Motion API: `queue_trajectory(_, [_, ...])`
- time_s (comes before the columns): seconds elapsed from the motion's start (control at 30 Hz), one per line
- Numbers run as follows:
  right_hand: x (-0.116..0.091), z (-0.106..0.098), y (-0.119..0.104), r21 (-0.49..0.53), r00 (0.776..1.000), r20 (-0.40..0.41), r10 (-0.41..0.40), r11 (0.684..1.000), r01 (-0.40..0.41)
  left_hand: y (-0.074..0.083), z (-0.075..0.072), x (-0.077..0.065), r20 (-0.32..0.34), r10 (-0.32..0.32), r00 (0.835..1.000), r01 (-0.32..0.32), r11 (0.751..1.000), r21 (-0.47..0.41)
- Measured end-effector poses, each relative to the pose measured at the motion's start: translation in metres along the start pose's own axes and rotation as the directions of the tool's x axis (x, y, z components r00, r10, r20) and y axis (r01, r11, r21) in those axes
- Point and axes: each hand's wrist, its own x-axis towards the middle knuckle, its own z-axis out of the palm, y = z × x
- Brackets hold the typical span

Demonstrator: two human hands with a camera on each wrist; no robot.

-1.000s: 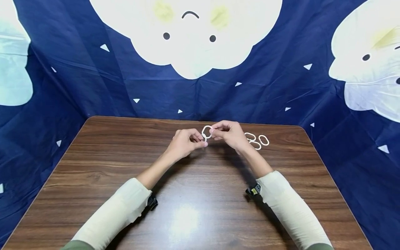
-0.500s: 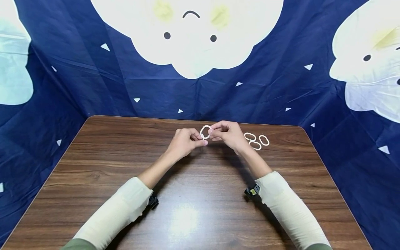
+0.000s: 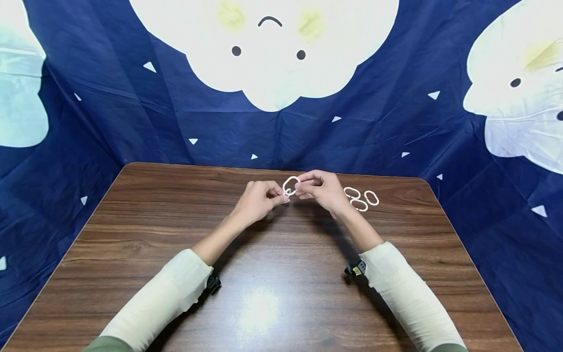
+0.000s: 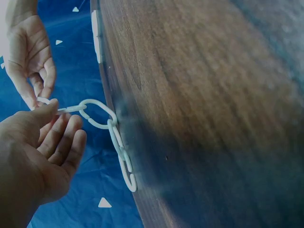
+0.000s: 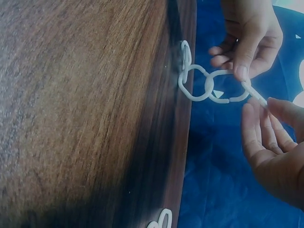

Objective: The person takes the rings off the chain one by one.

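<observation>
My left hand (image 3: 259,203) pinches the end link of a white plastic chain between thumb and fingers. In the left wrist view, the chain (image 4: 97,114) hangs from that hand, its lower links at the table's back edge. My right hand (image 3: 323,190) pinches a single white oval link (image 3: 292,186) between thumb and fingertips. This link overlaps the chain's end link at my left fingertips; whether it is hooked through is hard to tell. Both hands are raised close together above the back edge of the table.
Several loose white links, one of them a link (image 3: 371,198) lying apart, rest on the wooden table (image 3: 272,254) right of my right hand. A blue curtain (image 3: 281,137) with white clouds hangs directly behind the table's back edge.
The right hand's link shifts slightly left, then back right. My left thumb draws back a little, and part of the chain's end link now shows inside the right hand's link.
</observation>
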Motion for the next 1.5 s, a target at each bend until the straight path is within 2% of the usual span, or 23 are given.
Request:
queue_trajectory(0.4, [-0.003,0.001,0.004,0.102,0.990,-0.057,0.126,0.988,-0.120,0.000,-0.002,0.000,-0.027,0.039,0.999,-0.039,0.999,-0.003])
queue_trajectory(0.77, [-0.001,0.005,0.011,0.140,0.977,-0.072,0.203,0.971,-0.192,0.001,-0.003,0.000,-0.041,0.061,0.997,-0.061,0.998,-0.001])
queue_trajectory(1.2, [-0.001,0.014,0.015,0.167,0.964,-0.140,0.227,0.965,-0.203,0.001,-0.003,0.001,-0.010,0.067,0.998,-0.067,0.998,-0.007])
queue_trajectory(1.5, [-0.001,0.023,0.018,0.202,0.953,-0.196,0.230,0.961,-0.190,0.001,-0.003,0.001,-0.029,0.070,0.997,-0.070,0.998,0.001])
